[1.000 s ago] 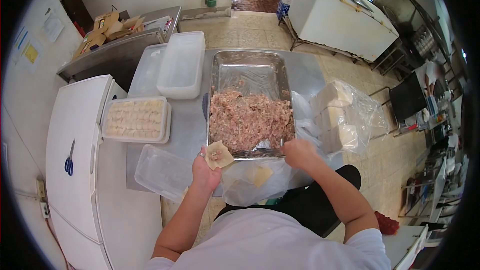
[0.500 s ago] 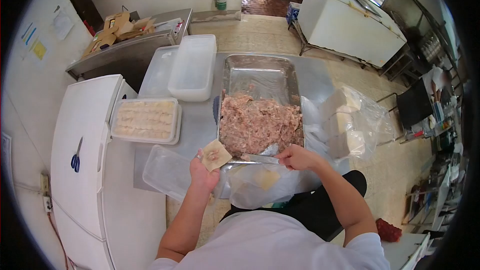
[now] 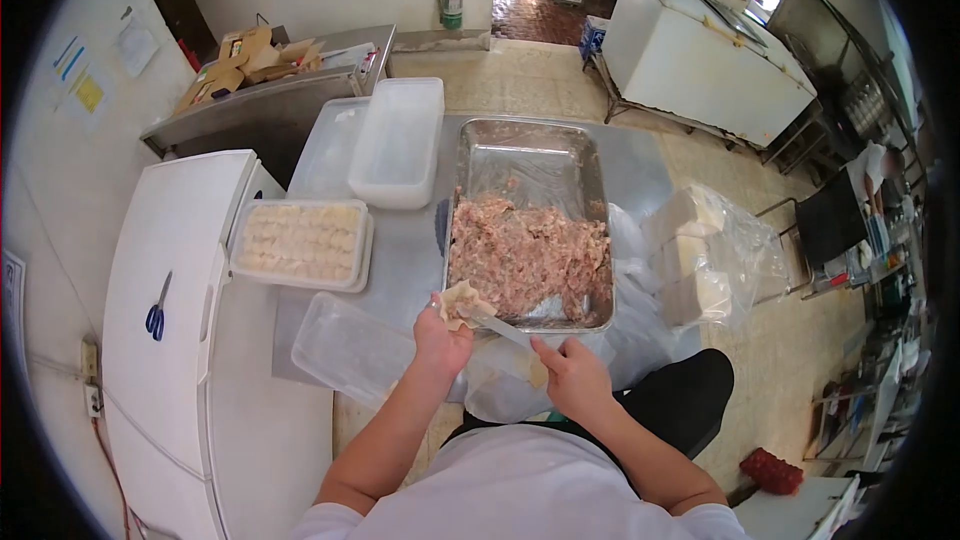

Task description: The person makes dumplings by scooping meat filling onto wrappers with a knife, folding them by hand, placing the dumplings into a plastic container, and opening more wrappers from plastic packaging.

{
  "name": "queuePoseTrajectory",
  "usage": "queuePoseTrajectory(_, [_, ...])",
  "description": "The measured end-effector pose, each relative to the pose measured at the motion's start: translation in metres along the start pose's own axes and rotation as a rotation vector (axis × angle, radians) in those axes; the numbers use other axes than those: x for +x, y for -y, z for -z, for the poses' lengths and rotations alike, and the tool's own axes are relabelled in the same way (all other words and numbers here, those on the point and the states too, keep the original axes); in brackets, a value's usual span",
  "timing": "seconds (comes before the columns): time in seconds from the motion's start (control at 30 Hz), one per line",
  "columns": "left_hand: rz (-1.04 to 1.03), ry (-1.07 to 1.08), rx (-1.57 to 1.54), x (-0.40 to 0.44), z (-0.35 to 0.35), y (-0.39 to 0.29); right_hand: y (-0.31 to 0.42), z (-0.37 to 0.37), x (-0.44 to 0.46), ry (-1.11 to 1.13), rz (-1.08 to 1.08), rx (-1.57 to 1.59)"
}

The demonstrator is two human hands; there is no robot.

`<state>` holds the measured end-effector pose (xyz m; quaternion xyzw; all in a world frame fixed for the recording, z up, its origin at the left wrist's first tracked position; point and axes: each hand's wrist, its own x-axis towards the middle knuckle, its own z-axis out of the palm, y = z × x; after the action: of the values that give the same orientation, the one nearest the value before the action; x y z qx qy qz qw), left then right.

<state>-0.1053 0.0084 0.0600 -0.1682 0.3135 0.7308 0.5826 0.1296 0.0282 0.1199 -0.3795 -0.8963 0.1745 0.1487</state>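
At the near left corner of a metal tray (image 3: 603, 250), my left hand (image 3: 440, 343) cups a dough wrapper (image 3: 462, 304) whose edges are gathered upward. My right hand (image 3: 578, 380) grips a flat pale spatula (image 3: 505, 331), and its tip touches the wrapper. Minced meat (image 3: 530, 255) covers the near part of the tray. Beneath my hands lies a clear plastic bag (image 3: 500, 385) with pale wrappers inside. To the left, a plastic container (image 3: 300, 242) holds rows of filled dumplings.
Empty plastic containers (image 3: 396, 145) sit at the table's back left, and a clear lid (image 3: 350, 350) at the front left. Bagged wrapper stacks (image 3: 700, 260) stand on the right. A white freezer (image 3: 165, 290) with blue scissors (image 3: 157, 312) is at far left. People are in the far background.
My right hand has moved left from the tray's near edge, bringing the spatula to the wrapper. The wrapper, open and flat before, is now partly folded up. The view has shifted slightly.
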Motion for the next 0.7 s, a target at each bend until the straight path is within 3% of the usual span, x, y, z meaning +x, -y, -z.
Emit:
queuePoseTrajectory(0.23, [0.008,-0.013,0.012,-0.009,-0.018,0.006,0.017,-0.001,0.01,-0.044,0.018,-0.075])
queuePoseTrajectory(0.33, [-0.015,0.107,0.05,-0.007,-0.013,0.004,0.01,-0.012,0.008,-0.041,0.032,-0.045])
queuePoseTrajectory(0.43, [0.036,0.27,0.143,-0.012,-0.015,-0.009,-0.002,-0.027,0.005,0.085,-0.151,0.393])
queuePoseTrajectory(0.53, [-0.009,0.411,0.522,-0.038,-0.019,-0.043,0.0,-0.019,0.01,0.384,-0.741,1.273])
queuePoseTrajectory(0.63, [-0.011,0.322,1.182,-0.036,-0.011,-0.062,0.011,-0.008,0.011,0.369,-0.727,1.295])
queuePoseTrajectory(0.7, [-0.012,0.359,1.433,-0.035,-0.014,-0.061,0.006,-0.019,0.007,0.311,-0.499,1.089])
